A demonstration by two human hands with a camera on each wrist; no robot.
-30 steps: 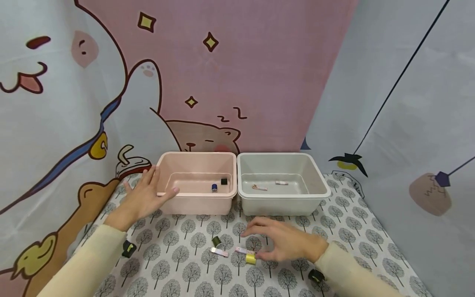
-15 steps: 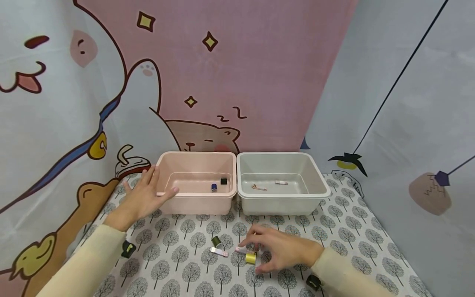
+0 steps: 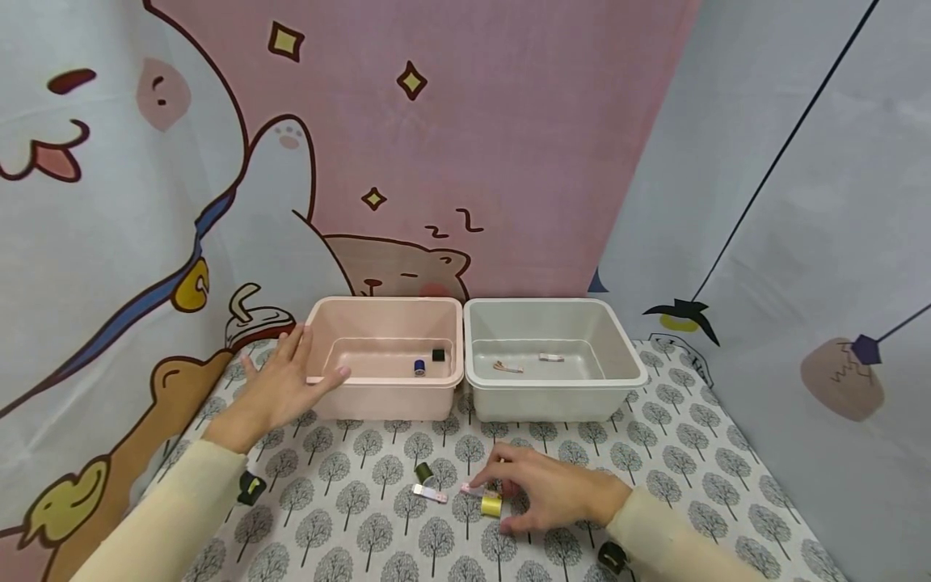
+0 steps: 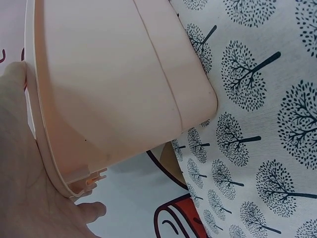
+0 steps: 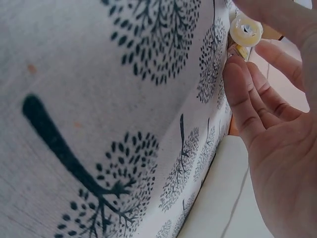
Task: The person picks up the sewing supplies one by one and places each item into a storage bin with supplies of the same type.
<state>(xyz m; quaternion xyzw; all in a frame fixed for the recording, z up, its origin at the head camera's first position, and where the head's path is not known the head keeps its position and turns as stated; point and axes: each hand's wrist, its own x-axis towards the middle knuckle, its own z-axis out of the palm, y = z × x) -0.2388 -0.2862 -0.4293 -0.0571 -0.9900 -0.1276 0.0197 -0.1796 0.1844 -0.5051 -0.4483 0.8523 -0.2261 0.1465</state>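
My left hand (image 3: 280,388) rests with spread fingers against the left rim of the pink bin (image 3: 385,402); the left wrist view shows its palm along the rim (image 4: 43,134). Over the patterned cloth, my right hand (image 3: 556,489) has its thumb and fingers apart. Its index fingertip is right at a small pink-and-white strip (image 3: 473,489). A yellow thread spool (image 3: 490,507) lies between thumb and fingers, its pale end (image 5: 246,30) facing the right wrist camera. Left of these lie a dark green spool (image 3: 424,473) and a white strip (image 3: 430,494).
Inside the pink bin are a blue spool (image 3: 419,368) and a black spool (image 3: 439,355). The pale grey bin (image 3: 556,402) beside it holds two small strips, one pinkish (image 3: 551,357) and one tan (image 3: 507,368). A cartoon-printed curtain (image 3: 509,145) hangs behind.
My right hand has come slightly nearer and lowered, its index finger reaching the pink-and-white strip while the thumb moved to the near side of the yellow spool. My left hand has stayed put.
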